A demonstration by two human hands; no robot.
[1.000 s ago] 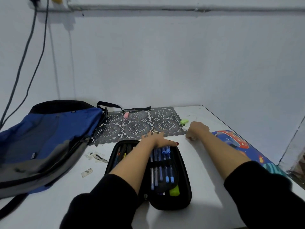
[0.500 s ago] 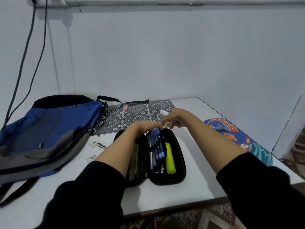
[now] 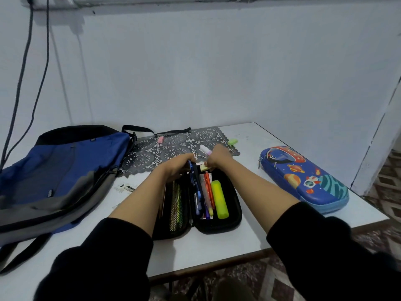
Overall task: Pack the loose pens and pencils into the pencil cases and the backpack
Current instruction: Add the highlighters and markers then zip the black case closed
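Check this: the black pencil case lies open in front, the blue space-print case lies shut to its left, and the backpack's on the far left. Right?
Not quite. In the head view the blue space-print case lies shut to the right of the open black pencil case, not its left. The backpack is on the far left.

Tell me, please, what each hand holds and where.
Right hand grips a pale marker below its cap; left hand holds the pen flap, far end.

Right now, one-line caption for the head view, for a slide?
Right hand holds a white-capped marker by the open black pencil case; left hand grips its pen flap; blue backpack at left.
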